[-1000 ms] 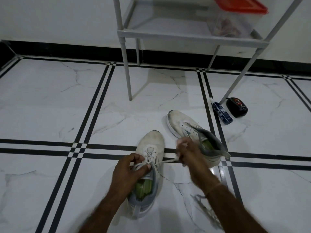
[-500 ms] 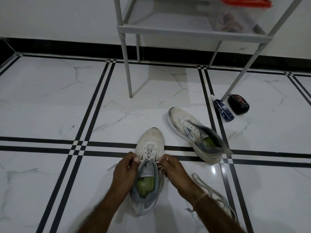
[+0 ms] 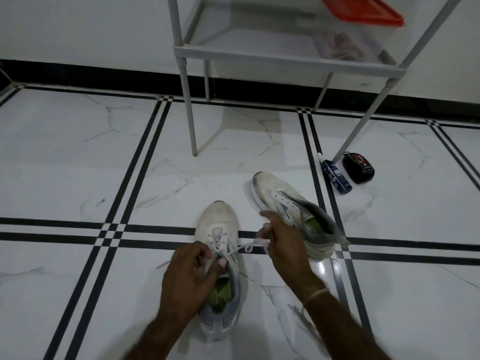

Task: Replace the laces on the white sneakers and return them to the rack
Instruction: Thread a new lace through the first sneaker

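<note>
Two white sneakers lie on the marble floor. The near sneaker (image 3: pixel 217 224) points away from me, with a white lace (image 3: pixel 244 248) threaded through its lower eyelets. My left hand (image 3: pixel 189 276) grips the shoe at its tongue and upper eyelets. My right hand (image 3: pixel 281 241) pinches the lace end and holds it stretched out to the right of the shoe. The second sneaker (image 3: pixel 283 201) lies behind my right hand, unlaced, its tongue open. A loose grey lace (image 3: pixel 302 317) lies on the floor under my right forearm.
A grey metal rack (image 3: pixel 259 54) stands against the wall ahead; on its shelf sits a clear box with a red lid (image 3: pixel 361 11). A blue tube (image 3: pixel 336 175) and a black case (image 3: pixel 358 167) lie by the rack's right leg.
My right hand has moved from the shoe's eyelets up and to the right, drawing the lace out taut. My left hand has stayed on the tongue of the near sneaker.
</note>
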